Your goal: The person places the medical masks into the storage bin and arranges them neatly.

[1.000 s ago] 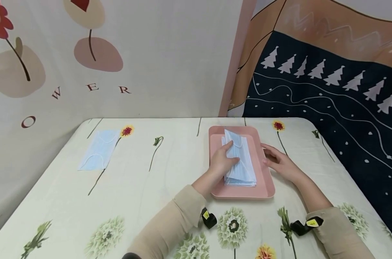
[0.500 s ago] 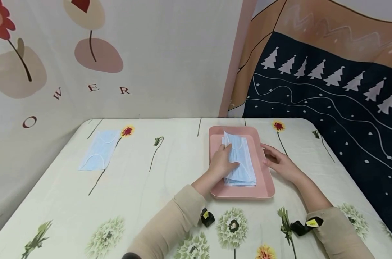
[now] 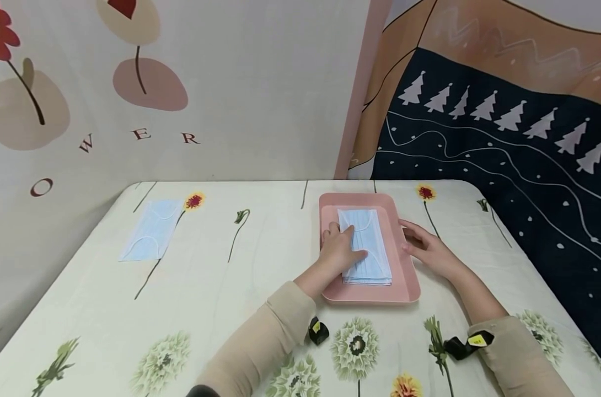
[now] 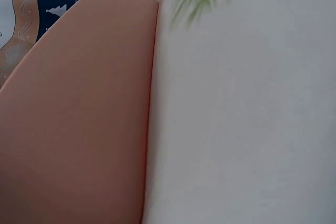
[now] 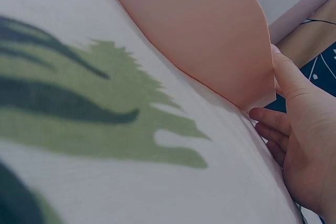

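Note:
A pink tray (image 3: 402,284) stands right of the table's middle, with a small stack of light blue face masks (image 3: 372,264) lying in it. My left hand (image 3: 339,251) reaches over the tray's left side. Its thumb and index finger rest on the top mask, and the other fingers lie at the stack's left edge. Beside the tray's right wall, the fingertips and thumb of my right hand (image 3: 432,253) touch the rim, fingers loosely bent. The right wrist view shows this hand close against the tray's outer wall (image 5: 210,30). The left wrist view shows the tray wall (image 4: 89,103), left hand hidden.
One more face mask (image 3: 151,230) lies flat at the back left of the table. A flower-printed cloth (image 3: 261,286) covers the table. Printed curtains rise behind it, with a dark blue one (image 3: 479,143) along the right side.
The top mask's raised far end has come down flat onto the stack. My left fingers have eased back a little toward the tray's left side. The right hand stays at the rim.

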Available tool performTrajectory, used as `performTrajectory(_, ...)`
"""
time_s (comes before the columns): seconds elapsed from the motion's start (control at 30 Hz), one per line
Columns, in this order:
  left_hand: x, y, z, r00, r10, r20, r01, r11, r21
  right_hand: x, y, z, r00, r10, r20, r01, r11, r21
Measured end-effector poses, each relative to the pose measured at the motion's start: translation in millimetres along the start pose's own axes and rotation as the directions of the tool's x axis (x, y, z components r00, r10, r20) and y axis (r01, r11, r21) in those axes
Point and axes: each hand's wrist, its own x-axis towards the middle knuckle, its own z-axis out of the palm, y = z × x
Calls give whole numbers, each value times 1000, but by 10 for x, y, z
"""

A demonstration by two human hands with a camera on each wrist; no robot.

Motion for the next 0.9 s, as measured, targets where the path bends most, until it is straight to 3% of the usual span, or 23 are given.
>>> performTrajectory(0.3, -64, 26, -94, 1000, 20, 2, -20, 1000, -9, 12, 1, -3, 1000, 6, -4, -6, 1000, 8)
performTrajectory(0.57, -198, 10, -302, 997, 82, 12, -81, 992, -97, 13, 15, 3, 1000, 14, -7, -14, 1000, 4)
performTrajectory(0.8, -313, -166, -602, 981, 183, -69, -195, 949, -250, 8, 20, 10, 1000, 21, 1, -21, 1000, 10)
performTrajectory(0.9, -357, -276, -734, 974, 197, -116, -223, 930, -292, 8, 21, 10, 1000, 22, -5, -22, 1000, -3)
